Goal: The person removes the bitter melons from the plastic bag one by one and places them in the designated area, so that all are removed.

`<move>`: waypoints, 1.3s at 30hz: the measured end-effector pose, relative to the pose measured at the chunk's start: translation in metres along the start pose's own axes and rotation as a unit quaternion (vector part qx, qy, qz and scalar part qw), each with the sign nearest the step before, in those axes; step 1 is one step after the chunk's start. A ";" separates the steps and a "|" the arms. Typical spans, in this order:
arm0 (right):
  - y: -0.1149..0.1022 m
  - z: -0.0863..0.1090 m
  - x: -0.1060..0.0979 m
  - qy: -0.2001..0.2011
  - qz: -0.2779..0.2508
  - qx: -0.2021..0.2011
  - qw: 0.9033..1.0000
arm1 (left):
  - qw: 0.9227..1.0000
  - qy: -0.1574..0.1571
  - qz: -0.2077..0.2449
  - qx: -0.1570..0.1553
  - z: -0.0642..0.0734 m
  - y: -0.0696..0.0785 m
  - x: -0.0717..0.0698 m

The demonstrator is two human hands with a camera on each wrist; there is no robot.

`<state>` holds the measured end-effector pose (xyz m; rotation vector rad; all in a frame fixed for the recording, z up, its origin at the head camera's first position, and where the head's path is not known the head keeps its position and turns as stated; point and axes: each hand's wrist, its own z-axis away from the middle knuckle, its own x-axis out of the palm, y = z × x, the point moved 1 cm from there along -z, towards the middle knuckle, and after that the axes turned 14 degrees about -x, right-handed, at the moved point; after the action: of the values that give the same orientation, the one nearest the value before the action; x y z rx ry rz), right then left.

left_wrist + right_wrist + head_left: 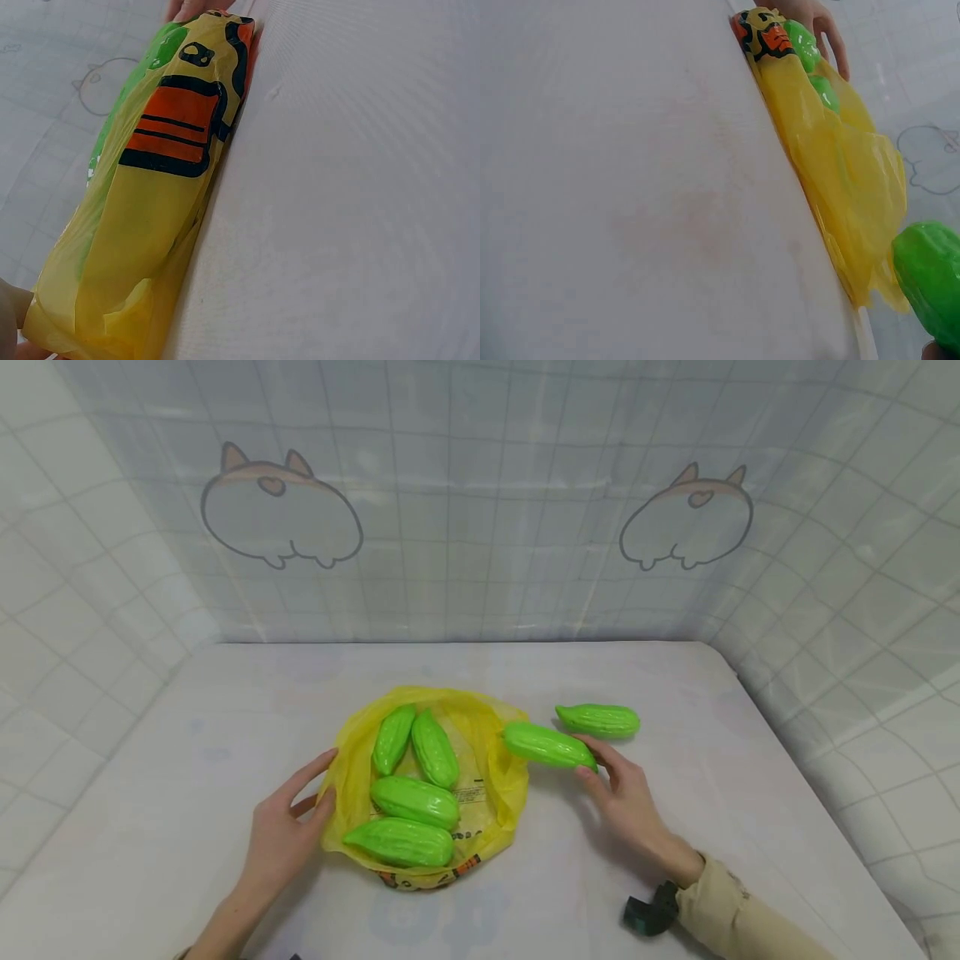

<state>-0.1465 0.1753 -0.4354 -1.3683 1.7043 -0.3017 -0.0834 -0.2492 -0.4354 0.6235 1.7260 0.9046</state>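
Observation:
A yellow plastic bag [504,827] lies with its mouth spread wide, and several glossy, bright green bitter melons [414,802] rest inside. My left hand [283,828] is at the bag's left rim, thumb and fingers holding its edge. In my right hand [628,797], thumb and fingers grip one bitter melon [546,744] by its right end. Its other end overlaps the bag's right rim in the head view. The right wrist view shows this held bitter melon [930,281] beside the raised yellow plastic. Behind it, another bitter melon [598,721] lies on the table.
The white table [247,710] meets tiled-pattern walls [480,527] at the back and both sides. Two animal drawings [281,518] mark the back wall. A dark curved device [651,912] sits at my right wrist by the beige sleeve [738,914].

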 end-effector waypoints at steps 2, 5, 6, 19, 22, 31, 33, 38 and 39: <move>0.002 0.002 -0.003 0.001 0.002 0.000 1.000 | 1.000 -0.001 -0.001 -0.002 0.000 0.000 0.000; 0.005 0.006 -0.009 0.003 0.004 0.005 1.000 | 1.000 -0.002 -0.002 -0.003 0.000 0.000 0.000; 0.006 0.007 -0.011 0.004 0.006 0.009 1.000 | 1.000 -0.002 -0.003 -0.003 0.000 0.000 -0.001; 0.012 0.015 -0.035 -0.007 0.028 0.052 0.998 | 1.000 0.003 -0.009 -0.009 -0.001 0.001 0.000; 0.015 0.017 -0.039 -0.009 0.031 0.054 0.998 | 1.000 0.001 -0.009 -0.010 -0.001 0.001 0.000; 0.025 0.022 -0.045 -0.016 0.041 0.070 0.997 | 1.000 0.001 -0.006 -0.005 -0.001 0.000 0.000; 0.028 0.023 -0.046 -0.021 0.044 0.080 0.996 | 1.000 0.000 -0.005 -0.006 -0.001 0.000 0.000; 0.031 0.025 -0.047 -0.026 0.039 0.099 0.994 | 1.000 -0.003 -0.014 -0.012 -0.001 0.000 0.000; 0.031 0.025 -0.047 -0.026 0.040 0.101 0.994 | 1.000 -0.003 -0.015 -0.013 -0.001 0.000 0.001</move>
<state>-0.1488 0.2358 -0.4469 -1.1477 1.6341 -0.3782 -0.0841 -0.2489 -0.4355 0.5823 1.7106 0.9022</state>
